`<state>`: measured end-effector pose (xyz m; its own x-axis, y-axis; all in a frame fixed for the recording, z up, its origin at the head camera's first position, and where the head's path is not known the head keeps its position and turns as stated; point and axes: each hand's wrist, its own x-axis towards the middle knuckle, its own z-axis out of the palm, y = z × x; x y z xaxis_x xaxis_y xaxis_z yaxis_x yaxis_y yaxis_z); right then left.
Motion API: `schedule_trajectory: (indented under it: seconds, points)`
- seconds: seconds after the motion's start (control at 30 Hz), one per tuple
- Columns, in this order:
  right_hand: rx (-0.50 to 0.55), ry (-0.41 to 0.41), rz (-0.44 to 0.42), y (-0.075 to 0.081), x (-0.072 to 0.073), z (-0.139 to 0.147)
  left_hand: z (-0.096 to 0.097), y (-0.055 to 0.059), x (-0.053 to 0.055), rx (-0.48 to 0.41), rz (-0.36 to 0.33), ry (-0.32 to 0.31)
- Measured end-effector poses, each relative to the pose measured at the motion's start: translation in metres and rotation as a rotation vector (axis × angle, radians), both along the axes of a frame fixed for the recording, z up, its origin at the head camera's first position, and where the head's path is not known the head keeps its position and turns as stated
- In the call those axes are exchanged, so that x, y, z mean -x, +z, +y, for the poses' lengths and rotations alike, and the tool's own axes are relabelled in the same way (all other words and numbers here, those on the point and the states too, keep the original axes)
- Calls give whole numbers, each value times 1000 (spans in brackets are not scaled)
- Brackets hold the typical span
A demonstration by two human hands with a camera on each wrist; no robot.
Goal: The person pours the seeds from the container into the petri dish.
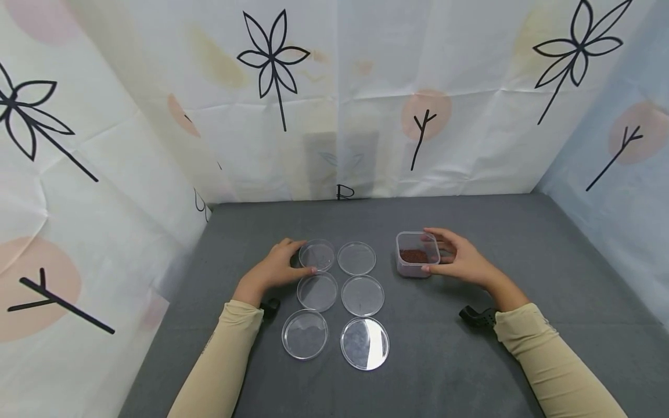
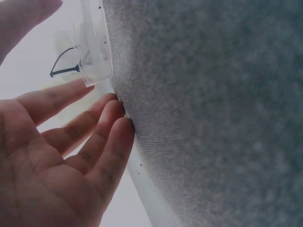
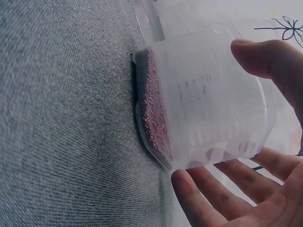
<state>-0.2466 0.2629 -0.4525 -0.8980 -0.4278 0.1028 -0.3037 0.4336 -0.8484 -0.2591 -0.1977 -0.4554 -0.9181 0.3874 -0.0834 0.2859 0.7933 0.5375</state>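
My left hand (image 1: 274,268) holds the far left clear petri dish (image 1: 317,254) by its edge, thumb on the near side and index finger on the far side. In the left wrist view, the index fingertip meets the dish's wall (image 2: 97,47), and the other fingertips rest near the grey surface. My right hand (image 1: 462,261) grips a translucent square plastic container (image 1: 410,270) from its right side, thumb in front and fingers behind. Reddish-brown granules (image 3: 154,106) cover the container's bottom. It stands upright on the table.
More clear petri dishes stand in two columns between my hands, including the far right dish (image 1: 356,258), the middle left dish (image 1: 317,291) and the near left dish (image 1: 305,334). The near right dish (image 1: 364,343) reflects light. Patterned cloth (image 1: 366,145) borders the grey table (image 1: 434,360).
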Motion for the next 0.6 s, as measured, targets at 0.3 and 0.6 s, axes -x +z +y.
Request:
schedule_trajectory:
  seconds: [0.3, 0.6]
  points:
    - [-32, -107, 19, 9, -4, -5, 2, 2, -3, -8, -6, 11]
    - [-36, -217, 70, 15, -1, -22, 2, 1, -2, -7, -7, 14]
